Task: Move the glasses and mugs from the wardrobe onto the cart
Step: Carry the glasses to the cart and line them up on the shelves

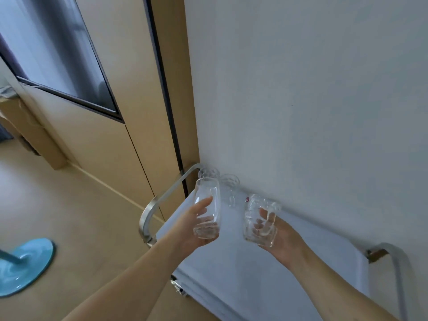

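Hands first: the left hand [196,224] is wrapped round a clear glass [206,208], thumb along the near side and fingers showing through from behind, holding it tilted above the cart [231,269]. The right hand [275,230] grips a mug [258,220] of ribbed clear glass, fingers curled through its handle side, a small red sticker near its rim; it too is off the cart's top, just right of the glass, with a gap between them. Beyond both, at the cart's far corner against the white wall [312,89], two more clear glasses [220,181] stand close together; blur keeps me from telling whether they touch. The cart's top is covered in pale cloth, and brushed metal handles arch up at its left end [162,198] and its right end [398,265]. Left of the cart runs a tan wooden door [111,126] with a dark-framed pane. Farther left, on the floor, lies a teal round base [25,267] with a pole rising from it.
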`<control>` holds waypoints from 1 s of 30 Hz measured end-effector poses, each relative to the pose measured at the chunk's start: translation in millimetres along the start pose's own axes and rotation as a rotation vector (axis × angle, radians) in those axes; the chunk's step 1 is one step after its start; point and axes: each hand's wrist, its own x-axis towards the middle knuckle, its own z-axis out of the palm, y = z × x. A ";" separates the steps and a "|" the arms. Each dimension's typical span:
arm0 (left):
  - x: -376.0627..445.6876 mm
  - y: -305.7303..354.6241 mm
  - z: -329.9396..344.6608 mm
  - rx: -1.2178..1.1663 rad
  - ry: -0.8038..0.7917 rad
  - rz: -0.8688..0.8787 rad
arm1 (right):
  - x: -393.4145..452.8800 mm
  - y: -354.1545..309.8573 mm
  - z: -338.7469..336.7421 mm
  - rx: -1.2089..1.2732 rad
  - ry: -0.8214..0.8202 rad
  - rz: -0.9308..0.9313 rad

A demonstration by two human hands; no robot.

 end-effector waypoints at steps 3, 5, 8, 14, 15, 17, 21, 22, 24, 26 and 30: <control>29.6 7.4 9.1 0.134 0.057 -0.004 | 25.9 -7.2 -9.5 -0.153 0.087 -0.072; 49.0 9.5 14.8 0.211 0.087 -0.014 | 44.6 -11.0 -17.4 -0.243 0.150 -0.082; 75.7 4.9 19.8 0.291 0.137 -0.028 | 71.9 -14.0 -28.6 -0.360 0.195 -0.084; 113.4 -7.7 20.7 0.290 0.182 -0.042 | 127.8 -2.6 -57.0 -0.580 0.163 -0.112; 117.6 -10.4 20.3 0.302 0.191 -0.045 | 135.0 0.0 -60.8 -0.606 0.161 -0.120; 127.6 -15.3 18.8 0.326 0.230 -0.044 | 148.9 3.8 -67.2 -0.649 0.167 -0.136; 149.0 -17.8 13.7 0.333 0.252 -0.033 | 173.6 3.7 -77.4 -0.760 0.181 -0.168; 153.8 -17.4 13.4 0.329 0.243 -0.021 | 179.6 3.1 -79.5 -0.764 0.177 -0.173; 163.0 -17.3 13.3 0.337 0.236 0.005 | 191.7 3.4 -84.2 -0.749 0.153 -0.184; 171.0 -19.8 12.6 0.345 0.235 0.035 | 200.0 3.1 -88.0 -0.732 0.119 -0.184; 184.1 -20.7 4.8 0.384 0.246 0.057 | 213.6 -0.4 -90.3 -0.754 0.064 -0.204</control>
